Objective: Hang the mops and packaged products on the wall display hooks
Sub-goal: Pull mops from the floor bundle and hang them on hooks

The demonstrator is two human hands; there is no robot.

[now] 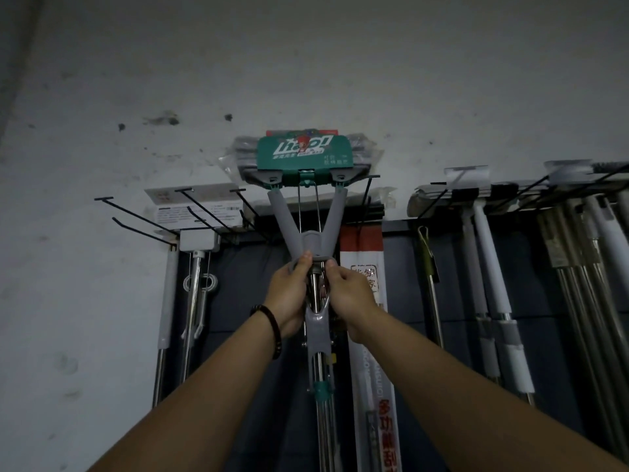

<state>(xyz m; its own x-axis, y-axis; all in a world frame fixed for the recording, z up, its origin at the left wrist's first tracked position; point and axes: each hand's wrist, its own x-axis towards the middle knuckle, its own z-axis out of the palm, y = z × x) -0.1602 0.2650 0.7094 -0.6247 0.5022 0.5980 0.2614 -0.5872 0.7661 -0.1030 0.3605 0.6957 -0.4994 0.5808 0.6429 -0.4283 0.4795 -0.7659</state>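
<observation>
I see both arms reaching up toward a dark wall display under a stained white wall point(306, 63). My left hand point(287, 294) and right hand point(350, 294) both grip the same sponge mop point(308, 240) at the base of its grey Y-shaped yoke, where the two grey arms meet the steel shaft. The left fingers point(303, 262) curl closed around the left side of the grey collar, and the right fingers point(332, 267) wrap closed around the right side, so both hands hold the mop with the shaft running down between them. A dark bead bracelet point(274, 328) sits on the left wrist.

The mop stands upright, head at the top. Its head carries a green label card point(303, 153) with white lettering, wrapped in clear plastic, and it sits high against the wall, above the row of black wire hooks point(143, 219) that jut out to the left. I cannot tell whether the head rests on a hook.

To the left, a white-headed mop point(197, 240) hangs from the hooks. Just right of my hands hangs a long red and white package point(364, 267) with printed characters. Farther right, several white and steel mop handles point(490, 267) hang close together.
</observation>
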